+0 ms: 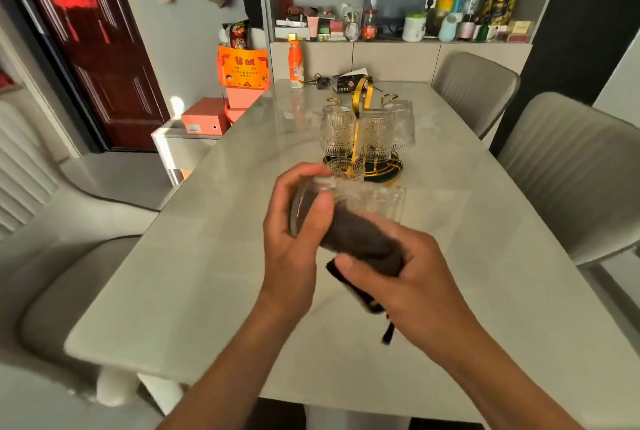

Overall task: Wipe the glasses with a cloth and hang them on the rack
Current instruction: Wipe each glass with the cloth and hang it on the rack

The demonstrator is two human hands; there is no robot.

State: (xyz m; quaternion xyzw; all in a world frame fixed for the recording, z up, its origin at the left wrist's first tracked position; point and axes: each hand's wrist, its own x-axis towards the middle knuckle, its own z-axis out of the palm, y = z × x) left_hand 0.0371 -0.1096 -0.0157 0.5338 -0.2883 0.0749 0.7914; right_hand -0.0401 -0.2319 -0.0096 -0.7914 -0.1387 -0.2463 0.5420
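A person's left hand [294,221] curls its grip round the rim end of an embossed glass tumbler [349,211], held on its side above the middle of the tabletop [207,273], while the right hand [405,277] clasps a dark cloth [360,239] pressed against the tumbler's wall. Clear pressed glass of this kind is likely rigid, breakable and smooth at the rim, though the ribbed pattern should give fingers some purchase; the safest hold looks to be round the body, as the left hand has it, with the soft, limp cloth taking the rubbing.

Toward the far edge of the tabletop stands a gold wire rack [362,138] on a dark round base, with three matching hanging tumblers [337,133] mouth-down on its hooks and a fourth glass [344,168] low at its front, partly hidden behind the held one.

Motion blur softens both hands and the tumbler, so whether the cloth reaches inside the glass cannot be told. A dark strap-like end [388,334] dangles below the right hand, its nature unclear. Free hooks on the rack are hard to make out.
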